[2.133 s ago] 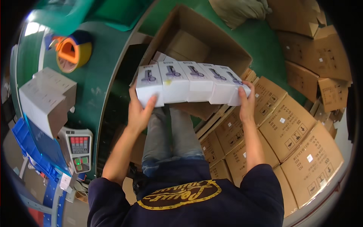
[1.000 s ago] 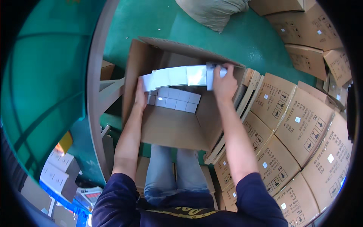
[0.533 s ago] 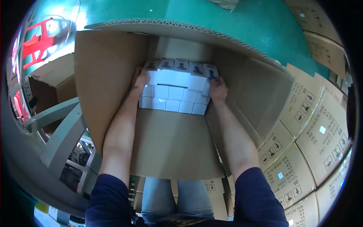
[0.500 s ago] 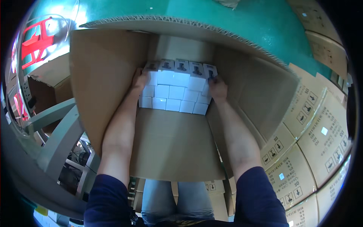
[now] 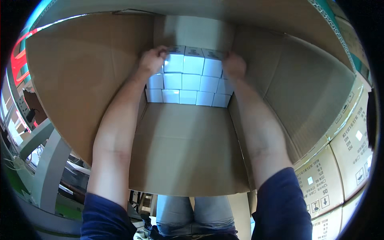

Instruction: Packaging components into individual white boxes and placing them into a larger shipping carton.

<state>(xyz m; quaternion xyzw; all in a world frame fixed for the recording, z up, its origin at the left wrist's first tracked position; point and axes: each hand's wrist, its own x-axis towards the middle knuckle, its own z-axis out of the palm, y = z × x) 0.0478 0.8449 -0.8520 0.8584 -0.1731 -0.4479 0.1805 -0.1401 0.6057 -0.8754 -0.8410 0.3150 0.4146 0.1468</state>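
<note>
Inside a large open cardboard carton [image 5: 184,152], small white boxes [image 5: 191,82] stand stacked in rows against the far wall. Dark pictures mark the upper faces of the top row. My left hand [image 5: 153,61] is at the left end of that row, its fingers bent over the corner of the end box. At the opposite end, my right hand [image 5: 235,66] presses against the last box, slightly blurred, its fingertips partly hidden. The row sits between my two hands.
Tall carton flaps [image 5: 76,76] rise on the left and right of my arms. Printed brown cartons [image 5: 320,184] are stacked at the right. A grey frame [image 5: 52,168] and a red plastic stool [image 5: 19,62] stand at the left.
My view has come closer to the carton, which fills more of the picture. Both hands have moved up along the ends of the top row, and the left fingers now bend over its corner.
</note>
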